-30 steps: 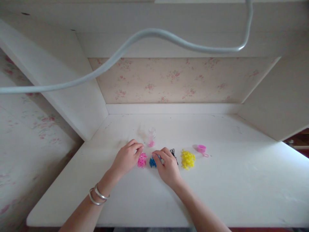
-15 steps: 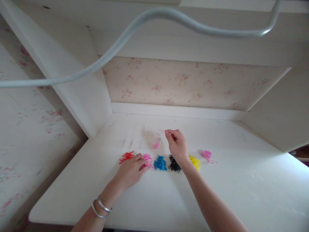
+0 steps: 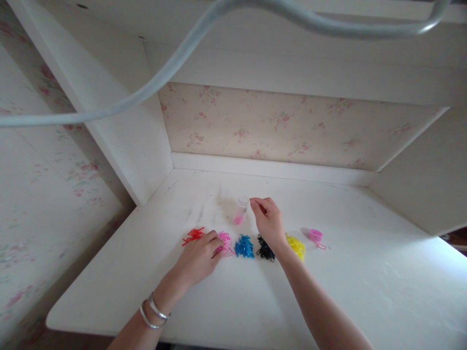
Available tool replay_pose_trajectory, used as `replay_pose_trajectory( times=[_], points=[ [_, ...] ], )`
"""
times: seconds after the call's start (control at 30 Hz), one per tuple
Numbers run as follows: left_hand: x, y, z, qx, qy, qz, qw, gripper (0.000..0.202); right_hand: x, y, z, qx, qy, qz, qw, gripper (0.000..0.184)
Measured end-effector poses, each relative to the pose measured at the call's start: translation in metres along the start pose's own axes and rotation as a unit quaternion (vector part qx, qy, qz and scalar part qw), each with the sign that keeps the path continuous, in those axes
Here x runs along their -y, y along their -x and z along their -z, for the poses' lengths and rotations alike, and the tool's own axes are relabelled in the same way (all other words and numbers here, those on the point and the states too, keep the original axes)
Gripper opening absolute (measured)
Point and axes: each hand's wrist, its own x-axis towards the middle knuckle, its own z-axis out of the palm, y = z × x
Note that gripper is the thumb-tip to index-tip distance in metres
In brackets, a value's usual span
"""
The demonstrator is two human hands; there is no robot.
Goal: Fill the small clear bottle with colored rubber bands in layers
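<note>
My left hand (image 3: 199, 255) rests over a pile of pink rubber bands (image 3: 225, 243), its fingers closed on some of them and covering part of the pile. Just right of the mouth of a small clear bottle (image 3: 242, 204), my right hand (image 3: 268, 218) is held up with thumb and forefinger pinched together. Whatever sits in that pinch, if anything, is too small to see. The bottle stands upright with some pink bands at its bottom. Piles of red (image 3: 193, 235), blue (image 3: 244, 246), black (image 3: 265, 249) and yellow rubber bands (image 3: 296, 246) lie in a row with the pink one.
A pink cap (image 3: 315, 235) with a loop lies on the white desk (image 3: 365, 272) at the right. Desk side panels (image 3: 120, 121) rise on both sides, with a back ledge (image 3: 273, 167) behind. A pale cable (image 3: 175, 63) crosses the upper view.
The thin pink band that stretched from my right fingertips to the bottle mouth is no longer visible. Both hands keep nearly the same place; the view has shifted slightly.
</note>
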Motion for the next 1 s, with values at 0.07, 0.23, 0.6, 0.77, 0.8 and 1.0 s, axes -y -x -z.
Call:
replay_pose_trajectory(
  times=[0.07, 0.23, 0.6, 0.77, 0.8, 1.0],
  points=[
    [-0.002, 0.001, 0.000, 0.012, 0.006, -0.023, 1.000, 0.022, 0.000, 0.010, 0.002, 0.001, 0.001, -0.001, 1.000, 0.027],
    [-0.004, 0.002, -0.002, 0.042, -0.006, -0.042, 0.998, 0.018, -0.006, 0.046, 0.003, 0.052, 0.036, 0.016, 0.998, 0.025],
    [-0.003, 0.001, -0.010, 0.033, -0.033, -0.044, 0.998, 0.023, -0.005, 0.078, 0.002, 0.252, 0.248, 0.188, 0.916, 0.014],
    [-0.002, 0.002, -0.012, 0.020, -0.017, -0.045, 0.999, 0.020, -0.004, 0.079, 0.001, 0.273, 0.281, 0.203, 0.897, 0.018],
    [-0.001, 0.002, -0.012, 0.013, -0.007, -0.043, 0.999, 0.020, -0.004, 0.079, 0.001, 0.276, 0.286, 0.203, 0.895, 0.018],
    [0.002, 0.000, -0.012, -0.031, 0.066, -0.037, 0.997, 0.023, -0.006, 0.080, -0.001, 0.288, 0.297, 0.212, 0.885, 0.017]
  ],
)
